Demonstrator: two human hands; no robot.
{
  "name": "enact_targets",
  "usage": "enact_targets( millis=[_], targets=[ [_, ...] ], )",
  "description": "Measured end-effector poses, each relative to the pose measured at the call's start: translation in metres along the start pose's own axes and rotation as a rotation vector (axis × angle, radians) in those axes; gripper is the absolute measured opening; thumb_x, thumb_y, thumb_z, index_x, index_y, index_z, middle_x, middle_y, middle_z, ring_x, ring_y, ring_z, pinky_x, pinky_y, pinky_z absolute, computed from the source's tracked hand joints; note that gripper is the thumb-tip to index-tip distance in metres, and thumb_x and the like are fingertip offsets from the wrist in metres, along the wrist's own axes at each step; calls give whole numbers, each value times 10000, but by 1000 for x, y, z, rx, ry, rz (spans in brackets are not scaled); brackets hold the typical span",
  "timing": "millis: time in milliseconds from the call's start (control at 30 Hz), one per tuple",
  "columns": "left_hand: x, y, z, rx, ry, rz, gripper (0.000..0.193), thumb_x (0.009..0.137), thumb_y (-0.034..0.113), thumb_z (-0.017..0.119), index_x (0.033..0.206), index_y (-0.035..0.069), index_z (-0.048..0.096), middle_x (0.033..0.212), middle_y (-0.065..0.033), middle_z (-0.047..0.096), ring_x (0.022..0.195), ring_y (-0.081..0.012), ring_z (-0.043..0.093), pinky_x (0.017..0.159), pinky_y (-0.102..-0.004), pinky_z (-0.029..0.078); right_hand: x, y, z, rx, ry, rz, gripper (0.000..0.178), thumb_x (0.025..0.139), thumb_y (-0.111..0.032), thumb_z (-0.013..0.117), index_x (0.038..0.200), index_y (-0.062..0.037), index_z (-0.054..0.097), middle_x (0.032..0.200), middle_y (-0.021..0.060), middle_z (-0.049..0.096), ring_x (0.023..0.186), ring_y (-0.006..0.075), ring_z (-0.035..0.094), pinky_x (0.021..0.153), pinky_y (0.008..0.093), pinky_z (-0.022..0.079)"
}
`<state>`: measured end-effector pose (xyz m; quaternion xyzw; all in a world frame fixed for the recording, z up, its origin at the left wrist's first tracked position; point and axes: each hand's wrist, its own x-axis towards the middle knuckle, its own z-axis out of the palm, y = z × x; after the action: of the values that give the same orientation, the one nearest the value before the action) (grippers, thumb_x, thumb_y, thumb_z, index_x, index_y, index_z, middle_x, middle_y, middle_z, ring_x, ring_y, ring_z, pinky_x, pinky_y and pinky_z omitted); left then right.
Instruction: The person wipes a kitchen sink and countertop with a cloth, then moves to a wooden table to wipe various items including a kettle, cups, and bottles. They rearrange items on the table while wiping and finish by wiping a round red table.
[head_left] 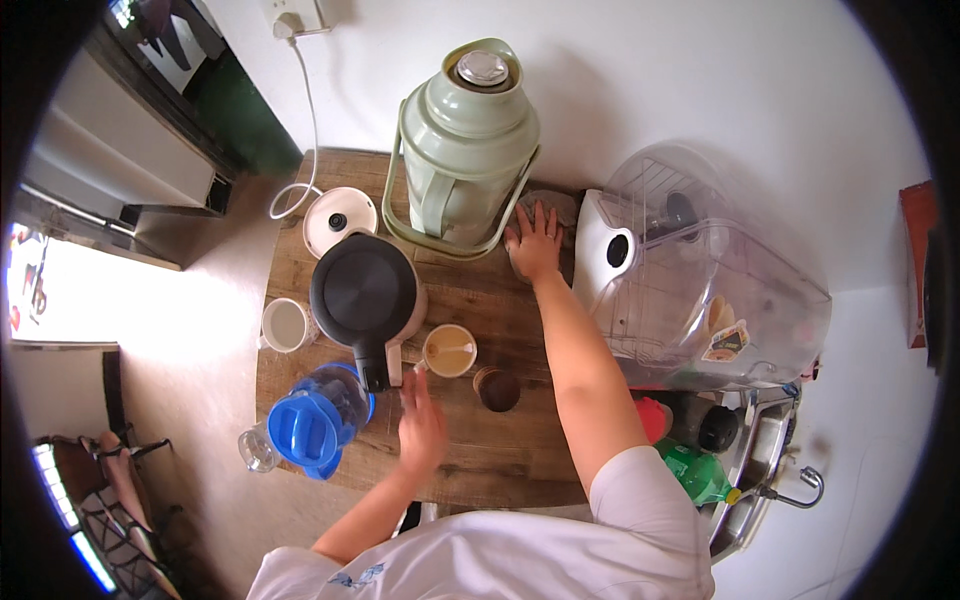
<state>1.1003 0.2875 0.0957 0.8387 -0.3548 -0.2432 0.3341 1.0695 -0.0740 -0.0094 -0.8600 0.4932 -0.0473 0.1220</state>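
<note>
The right hand (535, 245) has its fingers spread out flat on a grey cloth (566, 208), which lies at the back of the table (500, 450), between the big green flask (465, 150) and the clear box (720, 300). The left hand (421, 430) is blurry, with its fingertips right by the handle of the cup with a spoon (450, 350); I can't tell if they hold it. A bump from the left hand could tip that cup and spill what is inside. The black kettle handle (374, 365) sticks out close by too, so a knock there might push the kettle (365, 290) (it looks heavy). If the cloth got pulled sideways, it could hit the flask. The blue-topped jug (305, 430) and the white mug (286, 326) crowd the left side, and a brown round thing (497, 389) sits between the arms.
</note>
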Motion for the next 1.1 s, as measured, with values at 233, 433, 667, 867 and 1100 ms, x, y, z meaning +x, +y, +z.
enact_targets(
  millis=[233,433,667,867,1100],
  targets=[
    [8,90,-15,-237,-94,423,470,858,-31,568,1320,41,516,1311,-225,470,1103,-421,548,841,-469,504,-73,14,18,34,169,-63,545,984,-408,493,1497,-242,418,1567,173,301,1454,445,212,1146,617,226],
    [88,104,61,54,-72,377,486,891,170,619,1359,88,515,1393,-211,481,1220,-463,493,983,-529,455,-179,24,48,68,32,-122,576,924,-306,572,1476,-190,450,1545,162,327,1447,456,229,1131,606,274],
    [185,80,160,465,-198,282,566,954,441,499,1469,211,444,1508,-171,414,1295,-465,451,1040,-614,371,-100,-25,41,-237,85,52,547,917,-488,555,1396,-226,535,1556,67,352,1436,338,308,1150,537,258],
    [265,115,196,521,9,421,600,942,425,529,1510,304,378,1557,-178,331,1309,-472,429,1042,-601,375,1,11,62,-317,290,93,564,951,-506,502,1439,-222,486,1592,6,308,1468,311,244,1159,523,236],
    [254,123,181,502,-194,349,629,925,421,555,1507,255,382,1575,-202,272,1312,-469,427,1012,-556,435,-16,13,48,-151,215,59,542,960,-406,519,1450,-181,463,1573,68,329,1444,374,270,1140,556,264]
  ],
)
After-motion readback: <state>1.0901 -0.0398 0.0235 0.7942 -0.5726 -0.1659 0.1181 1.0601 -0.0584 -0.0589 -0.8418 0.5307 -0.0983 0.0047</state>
